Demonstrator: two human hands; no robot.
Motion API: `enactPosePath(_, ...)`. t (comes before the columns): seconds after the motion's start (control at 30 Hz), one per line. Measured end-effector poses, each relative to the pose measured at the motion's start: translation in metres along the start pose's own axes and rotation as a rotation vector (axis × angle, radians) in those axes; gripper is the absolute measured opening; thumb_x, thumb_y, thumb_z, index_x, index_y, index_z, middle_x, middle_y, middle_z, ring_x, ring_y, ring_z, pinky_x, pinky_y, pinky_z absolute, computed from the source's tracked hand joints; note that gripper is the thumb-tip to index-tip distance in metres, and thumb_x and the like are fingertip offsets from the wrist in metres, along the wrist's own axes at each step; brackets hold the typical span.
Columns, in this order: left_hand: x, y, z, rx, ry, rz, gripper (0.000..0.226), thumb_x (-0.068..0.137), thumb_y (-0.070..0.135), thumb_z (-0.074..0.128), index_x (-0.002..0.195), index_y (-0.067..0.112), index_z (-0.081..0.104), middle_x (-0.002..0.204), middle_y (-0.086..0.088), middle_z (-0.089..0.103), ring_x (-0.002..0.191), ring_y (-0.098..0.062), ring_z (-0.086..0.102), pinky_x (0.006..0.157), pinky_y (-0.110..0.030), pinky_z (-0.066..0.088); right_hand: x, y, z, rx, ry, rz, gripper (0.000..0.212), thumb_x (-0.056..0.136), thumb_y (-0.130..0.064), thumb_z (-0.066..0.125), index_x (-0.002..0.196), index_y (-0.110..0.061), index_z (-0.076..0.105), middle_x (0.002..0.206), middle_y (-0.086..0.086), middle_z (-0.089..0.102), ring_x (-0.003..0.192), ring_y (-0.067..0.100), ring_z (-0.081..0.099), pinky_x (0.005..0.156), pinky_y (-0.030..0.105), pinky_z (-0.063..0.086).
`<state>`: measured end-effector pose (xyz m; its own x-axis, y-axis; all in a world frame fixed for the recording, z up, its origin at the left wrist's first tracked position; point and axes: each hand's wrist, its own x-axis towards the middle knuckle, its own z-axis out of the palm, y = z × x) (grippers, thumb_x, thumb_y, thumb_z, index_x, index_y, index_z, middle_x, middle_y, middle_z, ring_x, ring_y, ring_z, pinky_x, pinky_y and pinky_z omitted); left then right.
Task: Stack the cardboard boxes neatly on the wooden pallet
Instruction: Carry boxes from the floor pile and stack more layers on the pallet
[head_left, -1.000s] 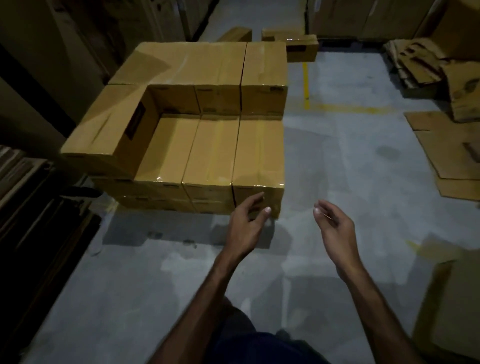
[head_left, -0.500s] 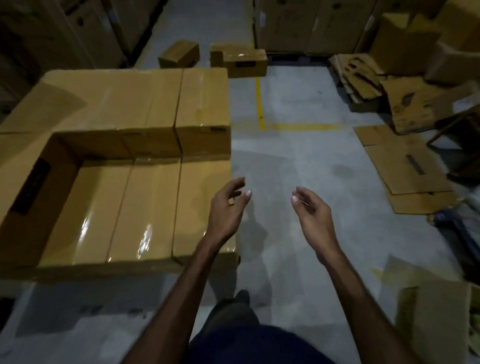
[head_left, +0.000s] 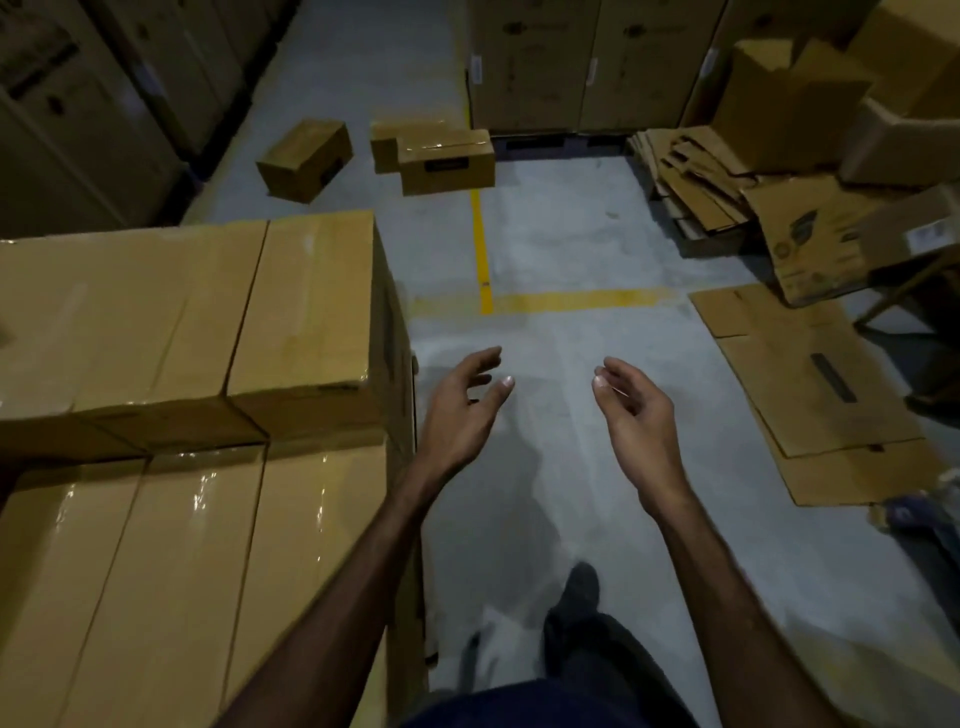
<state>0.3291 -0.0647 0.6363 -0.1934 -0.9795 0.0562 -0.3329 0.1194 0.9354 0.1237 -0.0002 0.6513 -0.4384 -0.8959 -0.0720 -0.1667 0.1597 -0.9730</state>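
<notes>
A stack of taped cardboard boxes (head_left: 218, 332) fills the left side, its far row one layer higher than the near row (head_left: 197, 561). The pallet beneath is hidden. My left hand (head_left: 462, 410) hovers just right of the stack, fingers loosely curled, holding nothing. My right hand (head_left: 631, 415) is out over the bare floor, palm turned inward, also empty. Three loose boxes lie on the floor further on: a tilted one (head_left: 306, 161), one with a dark label (head_left: 447, 161), and one behind it (head_left: 387, 140).
Yellow floor lines (head_left: 485, 260) cross ahead. Flattened cardboard sheets (head_left: 815, 384) and a heap of folded cartons (head_left: 696, 182) lie at the right. Tall stacked cartons (head_left: 571, 62) stand at the back and along the left wall. My foot (head_left: 576, 592) is on the grey concrete.
I have walked forward past the stack's right side. The stack has slid left and nearer, the loose boxes ahead have come closer. Both hands stay empty and raised.
</notes>
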Motion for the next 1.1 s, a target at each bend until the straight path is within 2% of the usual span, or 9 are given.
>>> enactPosePath(0.17,0.114,0.027,0.034,0.022,0.091,-0.021,0.049,0.103,0.032,0.067,0.150,0.020,0.058,0.145,0.004,0.063,0.125,-0.010,0.063,0.101,-0.036,0.056,0.149,-0.018,-0.013,0.009,-0.108,-0.036,0.037,0.102,-0.025,0.069,0.138,-0.021,0.065,0.127,-0.009,0.070,0.112,-0.009,0.065,0.102,0.021,0.050)
enactPosePath(0.23,0.158,0.033,0.041,0.007,0.154,-0.030,0.049,0.103,0.031,0.068,0.150,0.021,0.058,0.144,0.005,0.064,0.125,-0.009,0.063,0.098,-0.029,0.056,0.208,-0.028,-0.010,0.001,-0.152,-0.051,0.037,0.101,-0.021,0.069,0.137,-0.016,0.066,0.126,-0.004,0.072,0.110,-0.007,0.067,0.104,0.023,0.051)
enactPosePath(0.33,0.213,0.033,0.042,0.011,0.228,-0.077,0.048,0.104,0.032,0.067,0.150,0.023,0.057,0.144,0.007,0.063,0.125,-0.007,0.062,0.091,-0.016,0.051,0.279,-0.042,0.005,-0.021,-0.229,-0.088,0.036,0.102,-0.019,0.068,0.137,-0.013,0.066,0.124,-0.002,0.072,0.105,-0.011,0.067,0.098,0.014,0.051)
enactPosePath(0.5,0.321,0.010,0.039,0.023,0.302,-0.106,0.049,0.105,0.036,0.065,0.151,0.025,0.056,0.148,0.008,0.061,0.128,-0.010,0.061,0.099,-0.036,0.053,0.395,-0.052,0.048,-0.039,-0.337,-0.088,0.037,0.102,-0.022,0.068,0.138,-0.016,0.065,0.128,-0.003,0.071,0.113,-0.006,0.066,0.098,0.016,0.049)
enactPosePath(0.7,0.486,-0.032,0.030,0.016,0.270,-0.142,0.049,0.105,0.036,0.064,0.151,0.025,0.055,0.147,0.008,0.061,0.128,-0.011,0.060,0.099,-0.037,0.054,0.551,-0.056,0.109,-0.067,-0.329,-0.058,0.040,0.102,-0.024,0.068,0.141,-0.015,0.064,0.130,-0.002,0.071,0.111,-0.008,0.065,0.098,0.018,0.049)
enactPosePath(0.8,0.579,-0.036,0.018,0.037,0.212,-0.150,0.050,0.102,0.044,0.066,0.148,0.026,0.058,0.145,0.009,0.062,0.124,-0.012,0.062,0.100,-0.041,0.056,0.623,-0.077,0.136,-0.055,-0.293,-0.034,0.040,0.102,-0.025,0.068,0.140,-0.016,0.063,0.128,-0.005,0.071,0.113,-0.007,0.065,0.103,0.024,0.050)
enactPosePath(0.9,0.671,-0.031,0.007,0.071,0.173,-0.135,0.056,0.096,0.053,0.062,0.146,0.027,0.059,0.143,0.011,0.063,0.121,-0.009,0.064,0.099,-0.043,0.058,0.695,-0.096,0.156,-0.046,-0.262,-0.031,0.038,0.103,-0.027,0.068,0.140,-0.019,0.064,0.127,-0.009,0.071,0.115,-0.006,0.065,0.101,0.021,0.049)
enactPosePath(1.0,0.749,-0.031,0.003,0.072,0.167,-0.115,0.056,0.095,0.052,0.062,0.145,0.027,0.061,0.141,0.011,0.065,0.120,-0.009,0.065,0.096,-0.043,0.058,0.764,-0.105,0.175,-0.045,-0.236,-0.018,0.038,0.103,-0.028,0.067,0.140,-0.022,0.063,0.126,-0.014,0.069,0.113,-0.013,0.062,0.096,0.015,0.047)
enactPosePath(1.1,0.825,-0.045,0.004,0.071,0.175,-0.126,0.050,0.099,0.045,0.065,0.145,0.026,0.060,0.141,0.010,0.065,0.122,-0.010,0.064,0.099,-0.043,0.057,0.844,-0.103,0.204,-0.041,-0.252,-0.009,0.039,0.103,-0.027,0.067,0.141,-0.020,0.063,0.126,-0.011,0.068,0.109,-0.015,0.062,0.101,0.020,0.048)
